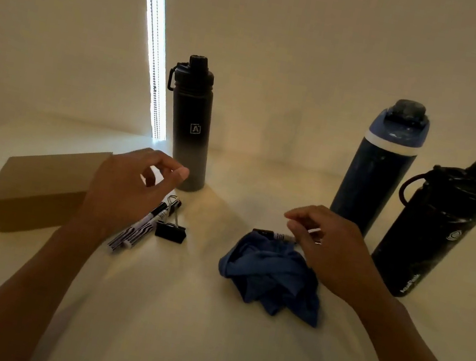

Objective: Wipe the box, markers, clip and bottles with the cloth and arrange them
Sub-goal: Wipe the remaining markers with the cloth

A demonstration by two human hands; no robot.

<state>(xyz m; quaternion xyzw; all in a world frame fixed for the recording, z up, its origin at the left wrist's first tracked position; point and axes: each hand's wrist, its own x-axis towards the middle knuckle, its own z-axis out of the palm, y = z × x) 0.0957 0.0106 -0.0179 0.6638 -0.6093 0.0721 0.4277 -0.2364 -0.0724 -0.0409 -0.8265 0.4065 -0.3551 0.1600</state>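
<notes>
Head view: our left hand (130, 190), fingers loosely curled and holding nothing, hovers over two markers (139, 228) laid beside the clip (171, 228) and box (38, 186), seemingly a tidied group. Our right hand (332, 251) meets a third marker (273, 235) at the far edge of the crumpled cloth (273, 277); whether its fingers pinch it, we cannot tell. The gradient bottle (190, 127) stands behind the group, the blue bottle (375, 169) and glossy black bottle (435, 228) at right, likely awaiting wiping.

Pale wall (316, 51), white table (185, 346), bright strip (153, 47), perhaps window gap.
</notes>
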